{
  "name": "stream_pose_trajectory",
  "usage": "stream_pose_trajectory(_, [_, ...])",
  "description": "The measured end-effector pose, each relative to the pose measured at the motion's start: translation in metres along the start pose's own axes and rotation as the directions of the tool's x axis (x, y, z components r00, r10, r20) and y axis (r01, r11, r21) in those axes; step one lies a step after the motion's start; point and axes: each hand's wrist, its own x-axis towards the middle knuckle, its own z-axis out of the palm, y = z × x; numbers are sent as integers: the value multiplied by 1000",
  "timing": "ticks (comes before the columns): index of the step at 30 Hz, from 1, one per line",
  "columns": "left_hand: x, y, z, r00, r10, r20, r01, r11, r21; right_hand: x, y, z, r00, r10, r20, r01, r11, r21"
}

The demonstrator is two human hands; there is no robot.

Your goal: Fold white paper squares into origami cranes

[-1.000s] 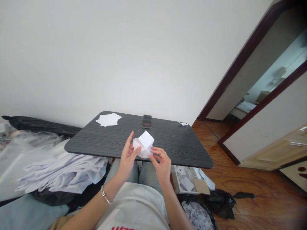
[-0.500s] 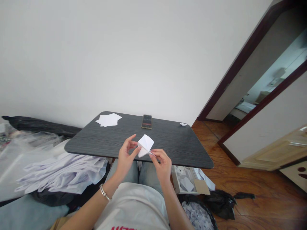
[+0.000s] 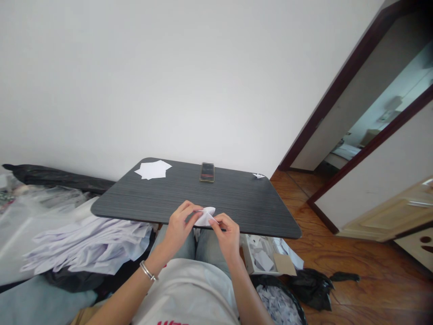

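Observation:
A small folded piece of white paper (image 3: 204, 219) is held between both hands, just above the front edge of the dark table (image 3: 162, 194). My left hand (image 3: 182, 221) pinches its left side between thumb and fingers. On the other side, my right hand (image 3: 226, 230) grips a corner with thumb and forefinger. The paper's folds are partly hidden by the fingers. Several loose white sheets (image 3: 153, 169) lie in a fanned pile at the table's back left. A small folded paper figure (image 3: 259, 175) sits at the back right corner.
A phone (image 3: 207, 172) lies at the table's back middle. Right of my legs stand an open box (image 3: 250, 259) with paper pieces and a black-lined bin (image 3: 280, 302) of scraps. Folded white cloth (image 3: 91, 243) is heaped on the left. A black plastic bag (image 3: 313, 286) rests on the floor.
The paper's raised, spread-out flap has come down and the paper now looks flatter and narrower. My left fingers have closed in over it; my right hand has barely shifted.

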Motion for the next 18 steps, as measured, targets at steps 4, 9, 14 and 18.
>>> stream_pose_trajectory(4, [1,-3,1,998,-38,-51,37,999,-14,-1,-1,0,1000,-7,-12,6,999,-41])
stream_pose_trajectory(9, [3,-2,2,993,-94,77,106,979,-172,1,0,-2,998,-38,-41,34,996,-88])
stream_pose_trajectory(14, [3,2,4,952,-190,242,263,909,-324,4,1,-3,1000,-7,25,7,1000,-21])
stream_pose_trajectory(18, [2,3,5,936,-211,280,312,866,-390,3,1,-2,999,52,-4,-52,998,-47])
